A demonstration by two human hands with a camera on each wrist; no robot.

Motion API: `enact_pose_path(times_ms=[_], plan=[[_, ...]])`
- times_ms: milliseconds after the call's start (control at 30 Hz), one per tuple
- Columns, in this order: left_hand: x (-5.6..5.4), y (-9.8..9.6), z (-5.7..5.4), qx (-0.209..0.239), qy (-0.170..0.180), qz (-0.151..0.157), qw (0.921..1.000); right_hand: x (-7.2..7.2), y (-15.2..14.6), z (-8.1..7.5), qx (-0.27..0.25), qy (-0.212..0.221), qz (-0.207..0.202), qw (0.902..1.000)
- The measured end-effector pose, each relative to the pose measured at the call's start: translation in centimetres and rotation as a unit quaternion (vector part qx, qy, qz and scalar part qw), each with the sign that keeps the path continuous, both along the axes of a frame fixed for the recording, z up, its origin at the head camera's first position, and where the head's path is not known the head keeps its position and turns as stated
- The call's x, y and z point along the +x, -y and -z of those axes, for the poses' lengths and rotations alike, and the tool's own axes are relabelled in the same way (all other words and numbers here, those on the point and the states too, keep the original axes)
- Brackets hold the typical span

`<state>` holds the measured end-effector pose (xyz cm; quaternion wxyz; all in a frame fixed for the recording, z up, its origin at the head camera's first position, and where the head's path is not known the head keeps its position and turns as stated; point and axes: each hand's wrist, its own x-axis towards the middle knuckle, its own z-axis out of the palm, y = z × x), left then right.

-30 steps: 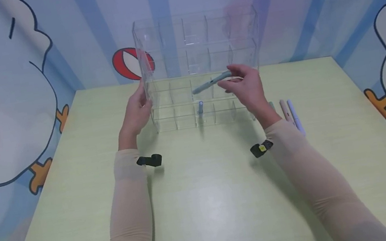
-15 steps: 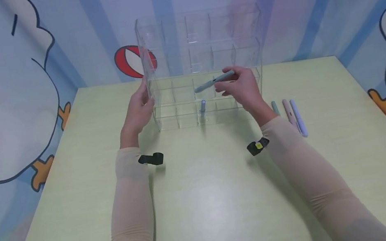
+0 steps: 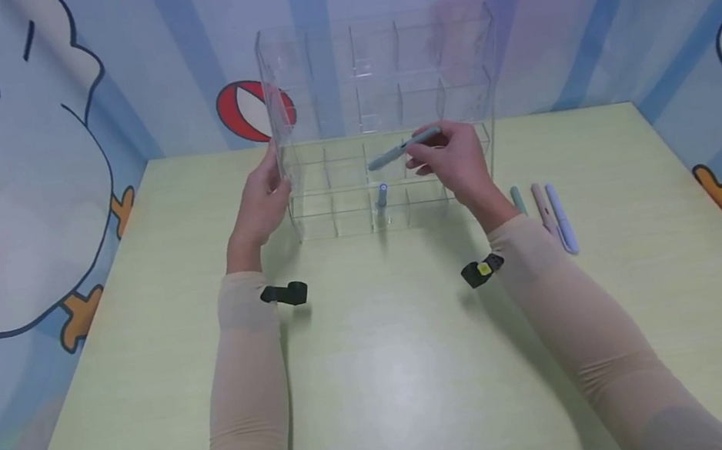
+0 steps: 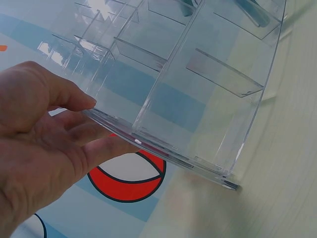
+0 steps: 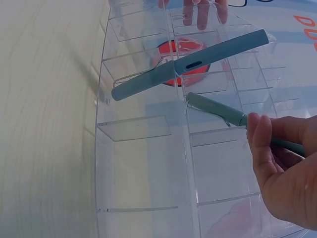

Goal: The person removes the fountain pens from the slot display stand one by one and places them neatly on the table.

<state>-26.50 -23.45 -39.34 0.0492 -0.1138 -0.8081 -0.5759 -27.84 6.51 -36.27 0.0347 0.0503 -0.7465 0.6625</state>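
A clear acrylic organizer (image 3: 346,174) with rows of compartments stands upright at the back of the table. My left hand (image 3: 260,207) grips its left side edge, thumb inside and fingers behind the panel, as the left wrist view shows. In my right hand (image 3: 460,162), thumb and fingers pinch a grey-green capped pen (image 3: 389,156) near one end. Its clip end (image 5: 210,106) points left, in front of the second row from the bottom. A blue-teal pen (image 5: 218,54) with a wire clip leans in a bottom-row compartment, close below the held pen.
On the table right of the organizer lie a green pen (image 3: 517,200), a pinkish pen (image 3: 543,205) and a lavender pen (image 3: 562,218), partly behind the right forearm. A cartoon-printed backdrop (image 3: 183,65) rises behind the table (image 3: 370,379).
My right thumb has come up onto the pen and the right hand has shifted slightly left against the organizer. The pen stays nearly in place. My left hand keeps its grip.
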Motion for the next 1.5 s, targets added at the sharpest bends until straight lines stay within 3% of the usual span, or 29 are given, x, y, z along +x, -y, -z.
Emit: enact_pose_path(times_ms=[300, 400, 533, 767, 1167, 1500], plan=[[0.6, -0.3, -1.2, 0.002, 0.007, 0.005, 1.0000, 0.1, 0.0, -0.7, -0.058, -0.056, 0.049, 0.9955], [0.6, -0.2, -0.9, 0.004, 0.003, 0.007, 1.0000, 0.1, -0.1, -1.0, -0.086, -0.076, 0.066, 0.9912], [0.1, 0.1, 0.0, 0.008, -0.008, 0.008, 0.9999, 0.4, -0.6, -1.4, -0.153, -0.100, 0.072, 0.9805], [0.0, 0.1, -0.1, 0.005, -0.005, 0.007, 1.0000, 0.4, -1.9, -2.0, -0.239, -0.120, 0.082, 0.9601], [0.0, 0.0, -0.3, 0.000, 0.000, 0.002, 1.0000, 1.1, -4.1, -3.4, -0.263, -0.138, 0.123, 0.9470], [0.0, 0.1, -0.1, -0.008, 0.001, 0.004, 1.0000, 1.6, -6.1, -3.3, -0.264, -0.170, 0.145, 0.9383]])
